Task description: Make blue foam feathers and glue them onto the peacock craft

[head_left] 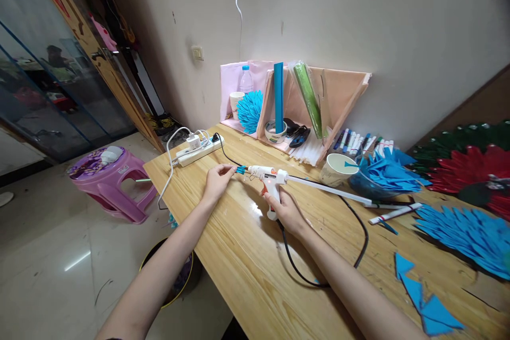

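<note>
My right hand is wrapped round the handle of a white hot glue gun, a finger at its orange trigger. A long glue stick juts from the gun's back end, and a black cord leaves the handle. Between the fingertips of my left hand is a small blue piece, pinched right at the gun's nozzle; whether they touch I cannot tell. Blue triangular pieces lie at the table's right front. A layered blue petal piece rests behind them.
A power strip with plugs sits at the table's left edge. Behind the gun stand a paper cup, a bowl of blue pieces, markers and a pink partitioned holder. A pink stool and a bin are on the floor.
</note>
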`<state>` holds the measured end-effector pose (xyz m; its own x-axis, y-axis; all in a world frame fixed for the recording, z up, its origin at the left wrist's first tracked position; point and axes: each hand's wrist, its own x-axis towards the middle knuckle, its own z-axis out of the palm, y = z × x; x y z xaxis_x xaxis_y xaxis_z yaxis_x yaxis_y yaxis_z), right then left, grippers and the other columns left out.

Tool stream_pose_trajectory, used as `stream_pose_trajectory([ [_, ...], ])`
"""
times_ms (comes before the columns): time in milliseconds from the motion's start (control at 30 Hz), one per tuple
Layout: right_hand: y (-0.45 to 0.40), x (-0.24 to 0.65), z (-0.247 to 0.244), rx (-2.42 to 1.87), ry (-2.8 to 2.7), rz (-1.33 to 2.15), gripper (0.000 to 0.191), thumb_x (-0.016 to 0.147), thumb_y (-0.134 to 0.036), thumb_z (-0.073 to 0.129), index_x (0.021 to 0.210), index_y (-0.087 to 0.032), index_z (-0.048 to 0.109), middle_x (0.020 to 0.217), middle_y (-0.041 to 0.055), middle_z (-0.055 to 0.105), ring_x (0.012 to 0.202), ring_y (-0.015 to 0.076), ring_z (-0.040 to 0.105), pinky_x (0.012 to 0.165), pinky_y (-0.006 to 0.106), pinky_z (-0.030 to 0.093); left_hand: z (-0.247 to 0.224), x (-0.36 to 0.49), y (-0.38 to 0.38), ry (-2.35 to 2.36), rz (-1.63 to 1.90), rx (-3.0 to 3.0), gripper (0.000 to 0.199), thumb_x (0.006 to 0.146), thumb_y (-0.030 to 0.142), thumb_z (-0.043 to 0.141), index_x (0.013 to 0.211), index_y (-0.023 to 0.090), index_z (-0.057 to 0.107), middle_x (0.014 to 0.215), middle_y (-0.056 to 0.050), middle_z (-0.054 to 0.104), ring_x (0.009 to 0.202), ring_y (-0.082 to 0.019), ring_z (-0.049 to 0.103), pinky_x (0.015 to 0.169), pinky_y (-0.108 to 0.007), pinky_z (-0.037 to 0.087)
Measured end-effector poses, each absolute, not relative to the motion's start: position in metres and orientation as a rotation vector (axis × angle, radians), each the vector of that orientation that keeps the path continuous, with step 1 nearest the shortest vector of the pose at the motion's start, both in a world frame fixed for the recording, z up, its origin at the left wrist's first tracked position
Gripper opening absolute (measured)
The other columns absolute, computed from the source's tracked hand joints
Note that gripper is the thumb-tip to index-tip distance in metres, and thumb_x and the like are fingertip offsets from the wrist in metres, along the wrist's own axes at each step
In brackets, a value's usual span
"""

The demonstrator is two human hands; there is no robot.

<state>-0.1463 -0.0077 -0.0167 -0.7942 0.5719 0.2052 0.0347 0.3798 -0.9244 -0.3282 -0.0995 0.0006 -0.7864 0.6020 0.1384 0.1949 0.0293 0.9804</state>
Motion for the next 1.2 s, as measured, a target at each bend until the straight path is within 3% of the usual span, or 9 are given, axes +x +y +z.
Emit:
stream_pose_trajectory([
  [200,-0.009,-0.144,-0.012,-0.552,-2.155,1.332,0.029,0.083,-0.041,0.042,0.084,-0.016,0.058,0.073,0.0026,0.062,0.067,0.0171,0.056,0.062,0.026,0.042,-0.002,-0.331,-0.100,1.979,1.847,0.815,0.024,0.063,0.034,0.069,0.075,0.013,0.069,0.076,-0.006,0.069,0.072,-0.017,0.061,0.072,-0.028,0.046],
  [333,-0.002,-0.157,-0.004,-0.623,-2.221,1.080,0.027,0.082,-0.038,0.042,0.086,-0.016,0.058,0.079,0.0067,0.064,0.072,0.0198,0.058,0.065,0.028,0.041,-0.001,-0.334,-0.101,1.981,1.923,0.740,0.028,0.063,0.037,0.069,0.076,0.012,0.068,0.076,-0.006,0.068,0.073,-0.017,0.062,0.071,-0.026,0.045],
  [467,0.013,-0.187,-0.003,-0.775,-2.317,0.875,0.018,0.079,-0.031,0.044,0.081,-0.018,0.057,0.076,0.0065,0.063,0.069,0.0206,0.056,0.059,0.027,0.036,0.004,-0.332,-0.102,1.976,1.960,0.682,0.030,0.062,0.039,0.069,0.075,0.012,0.067,0.071,-0.005,0.066,0.069,-0.015,0.061,0.065,-0.024,0.045],
  [667,0.017,-0.194,-0.001,-0.744,-2.364,0.777,0.018,0.079,-0.030,0.050,0.090,-0.018,0.057,0.084,0.0087,0.062,0.081,0.0223,0.054,0.069,0.029,0.038,0.011,-0.310,-0.108,1.896,1.918,0.624,0.036,0.056,0.044,0.071,0.071,0.011,0.067,0.063,-0.004,0.065,0.058,-0.013,0.058,0.055,-0.023,0.044],
  [833,0.011,-0.122,0.008,-0.687,-2.356,0.679,0.030,0.082,-0.026,0.049,0.110,-0.014,0.051,0.099,0.0134,0.057,0.094,0.0255,0.051,0.082,0.038,0.040,0.016,-0.265,-0.105,1.761,1.779,0.634,0.034,0.056,0.043,0.072,0.071,0.012,0.068,0.066,-0.005,0.065,0.063,-0.013,0.059,0.060,-0.023,0.044],
  [967,0.011,-0.038,0.016,-0.694,-2.219,0.716,0.020,0.085,-0.025,0.045,0.102,-0.017,0.052,0.097,0.0098,0.056,0.092,0.0222,0.053,0.081,0.037,0.044,0.023,-0.216,-0.081,1.650,1.635,0.766,0.032,0.058,0.043,0.071,0.070,0.013,0.068,0.065,-0.005,0.065,0.065,-0.014,0.059,0.061,-0.024,0.045],
  [1200,0.018,0.071,0.014,-0.864,-1.952,0.719,0.019,0.084,-0.033,0.052,0.098,-0.020,0.055,0.094,0.0079,0.060,0.086,0.0207,0.058,0.079,0.038,0.049,0.021,-0.115,-0.010,1.424,1.425,0.957,0.029,0.060,0.041,0.070,0.066,0.013,0.066,0.064,-0.005,0.065,0.061,-0.014,0.058,0.057,-0.024,0.044],
])
